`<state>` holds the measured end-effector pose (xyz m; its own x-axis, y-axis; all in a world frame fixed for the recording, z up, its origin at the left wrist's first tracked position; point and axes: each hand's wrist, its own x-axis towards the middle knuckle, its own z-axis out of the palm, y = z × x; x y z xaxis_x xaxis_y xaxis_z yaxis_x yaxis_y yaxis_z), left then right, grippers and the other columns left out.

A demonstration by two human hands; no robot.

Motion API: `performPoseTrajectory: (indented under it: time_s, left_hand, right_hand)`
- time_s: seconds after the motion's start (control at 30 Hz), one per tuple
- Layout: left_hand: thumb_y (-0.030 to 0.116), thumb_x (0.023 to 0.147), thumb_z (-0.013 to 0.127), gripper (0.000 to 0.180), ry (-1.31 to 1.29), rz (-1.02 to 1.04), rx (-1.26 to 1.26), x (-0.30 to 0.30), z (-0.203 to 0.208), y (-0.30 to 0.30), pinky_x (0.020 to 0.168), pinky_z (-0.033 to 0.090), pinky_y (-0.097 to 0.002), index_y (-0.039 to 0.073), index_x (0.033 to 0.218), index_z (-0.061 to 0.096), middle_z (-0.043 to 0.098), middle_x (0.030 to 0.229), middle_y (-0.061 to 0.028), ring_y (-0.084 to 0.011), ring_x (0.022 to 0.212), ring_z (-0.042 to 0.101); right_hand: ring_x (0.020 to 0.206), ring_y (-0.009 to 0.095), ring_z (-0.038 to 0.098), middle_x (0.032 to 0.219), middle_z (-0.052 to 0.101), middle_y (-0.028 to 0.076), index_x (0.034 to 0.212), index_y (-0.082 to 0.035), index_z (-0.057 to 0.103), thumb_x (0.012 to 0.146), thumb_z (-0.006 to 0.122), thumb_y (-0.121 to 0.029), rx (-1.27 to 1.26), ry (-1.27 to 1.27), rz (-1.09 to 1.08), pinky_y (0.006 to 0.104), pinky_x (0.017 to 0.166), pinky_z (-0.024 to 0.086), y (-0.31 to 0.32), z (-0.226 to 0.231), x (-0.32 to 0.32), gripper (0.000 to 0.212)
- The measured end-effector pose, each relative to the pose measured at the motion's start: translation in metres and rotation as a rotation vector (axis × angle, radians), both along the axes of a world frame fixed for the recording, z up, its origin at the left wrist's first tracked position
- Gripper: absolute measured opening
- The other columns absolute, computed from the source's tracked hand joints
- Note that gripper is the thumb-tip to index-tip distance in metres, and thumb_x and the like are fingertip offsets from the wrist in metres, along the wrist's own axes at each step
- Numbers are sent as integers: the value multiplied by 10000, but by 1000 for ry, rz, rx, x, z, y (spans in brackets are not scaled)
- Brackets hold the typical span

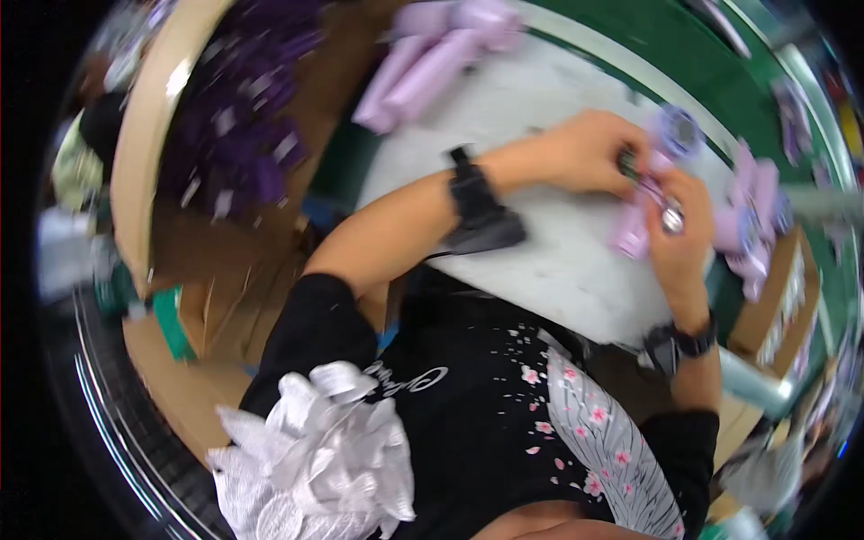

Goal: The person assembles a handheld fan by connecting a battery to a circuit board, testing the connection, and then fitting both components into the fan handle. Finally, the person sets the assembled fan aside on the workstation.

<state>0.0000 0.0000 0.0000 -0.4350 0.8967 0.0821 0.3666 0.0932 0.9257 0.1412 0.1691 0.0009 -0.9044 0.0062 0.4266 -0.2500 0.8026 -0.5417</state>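
Observation:
A lilac hair dryer [633, 232] with a round end is under and between my hands, over the white work surface [549, 261]. My left hand [598, 153] reaches in from the left with its fingers curled closed. A small dark piece [627, 162] shows at its fingertips, too blurred to name. Close beside it, my right hand [681, 211] is also closed, its fingers meeting near the dryer's handle. A shiny silver round piece [672, 218] shows at the right hand's fingers. What each hand grips is partly hidden.
Several lilac dryer bodies [432, 72] lie at the far left of the surface. More lilac dryers [751, 220] are at the right, by a cardboard box [778, 297]. A large carton [135, 135] with dark purple pieces stands left. Green conveyor [621, 31] runs behind.

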Motion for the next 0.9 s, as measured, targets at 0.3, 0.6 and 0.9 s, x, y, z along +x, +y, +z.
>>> performPoseTrajectory:
  time_s: [0.3, 0.6, 0.9]
  left_hand:
    - [196, 565, 859, 401, 1, 146, 210, -2, -21, 30, 682, 507, -350, 66, 885, 655, 680, 842, -96, -235, 783, 660]
    - [199, 547, 857, 360, -157, 174, 167, -6, -28, 40, 691, 523, -351, 73, 840, 690, 694, 836, -111, -247, 780, 668]
    - [94, 600, 796, 238, -147, 245, 272, 6, -24, 33, 640, 510, -337, 47, 813, 701, 674, 759, -96, -220, 709, 646]
  right_hand:
    - [908, 218, 598, 1044, 644, 132, 932, 20, 542, 857, 640, 52, 37, -1, 27, 302, 839, 472, 7, 5, -12, 128]
    - [826, 188, 584, 946, 635, 103, 882, 17, 524, 840, 648, 69, -90, -54, -28, 284, 778, 474, 19, -8, -19, 141]
    - [817, 133, 552, 938, 614, 77, 914, 19, 546, 866, 629, 57, -97, -107, -56, 247, 780, 461, 16, -7, -15, 103]
